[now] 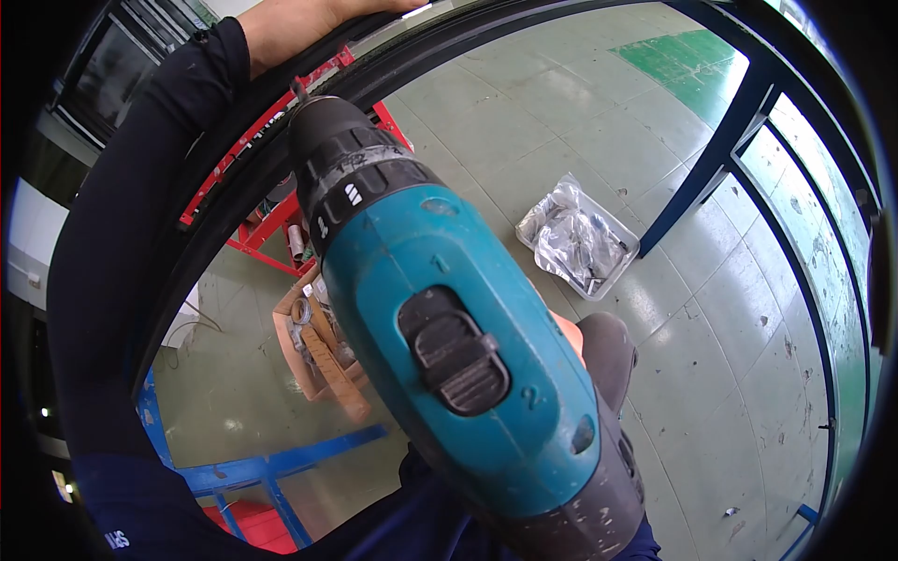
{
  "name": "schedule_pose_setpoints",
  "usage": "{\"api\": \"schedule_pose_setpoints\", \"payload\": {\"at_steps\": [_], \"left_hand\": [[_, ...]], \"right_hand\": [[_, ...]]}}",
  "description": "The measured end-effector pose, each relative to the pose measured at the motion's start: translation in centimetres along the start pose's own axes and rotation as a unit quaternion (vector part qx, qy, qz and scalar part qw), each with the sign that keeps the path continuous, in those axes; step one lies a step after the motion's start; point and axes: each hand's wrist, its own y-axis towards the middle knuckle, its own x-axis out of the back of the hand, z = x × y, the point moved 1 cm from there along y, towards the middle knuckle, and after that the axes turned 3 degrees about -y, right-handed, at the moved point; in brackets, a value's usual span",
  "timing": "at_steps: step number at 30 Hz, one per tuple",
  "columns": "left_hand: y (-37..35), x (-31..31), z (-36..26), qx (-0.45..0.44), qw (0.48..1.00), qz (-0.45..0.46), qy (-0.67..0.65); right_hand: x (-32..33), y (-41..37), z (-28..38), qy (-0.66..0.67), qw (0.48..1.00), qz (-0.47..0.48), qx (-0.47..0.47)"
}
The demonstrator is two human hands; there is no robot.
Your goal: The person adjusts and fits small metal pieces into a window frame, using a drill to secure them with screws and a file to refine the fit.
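Observation:
A teal and black power drill (468,309) fills the middle of the view, its chuck pointing to the upper left over a black frame bar. Only a little skin of my right hand (569,337) shows behind the drill body, where it holds the tool; most of its fingers are hidden. My left hand (313,21) reaches along the black frame (449,45) at the top edge, and its fingers are largely out of view. A small bit shows at the chuck's tip.
On the floor, a clear plastic tray (625,271) holds bags and small parts. A cardboard box (297,360) with tools and rolls stands left of the drill, below a red rack (271,224). Blue metal bars (281,463) cross the lower left; a dark blue post (697,178) stands right.

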Motion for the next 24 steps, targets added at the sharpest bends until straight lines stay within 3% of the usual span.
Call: {"api": "schedule_pose_setpoints", "payload": {"at_steps": [6,10,15,19,22,24], "left_hand": [[1.2,0.2,0.8,0.012,1.000,-0.006,0.021],[1.3,0.4,0.9,0.024,0.999,-0.012,0.023],[1.5,0.5,1.2,0.008,1.000,-0.006,0.025],[1.5,0.7,1.1,0.005,0.998,-0.016,0.064],[1.6,0.8,1.3,0.001,0.997,-0.021,0.072],[1.4,0.8,1.0,0.009,0.996,-0.020,0.084]], "right_hand": [[0.0,0.7,0.8,0.008,1.000,-0.010,-0.008],[-0.6,0.7,0.6,-0.033,0.999,-0.022,0.037],[-0.5,0.7,1.5,-0.012,0.997,-0.009,-0.071],[-1.0,0.7,0.2,-0.050,0.998,-0.030,0.033],[-0.9,1.0,1.5,-0.042,0.997,-0.004,-0.063],[-0.9,1.0,1.0,-0.056,0.998,-0.012,-0.030]]}}
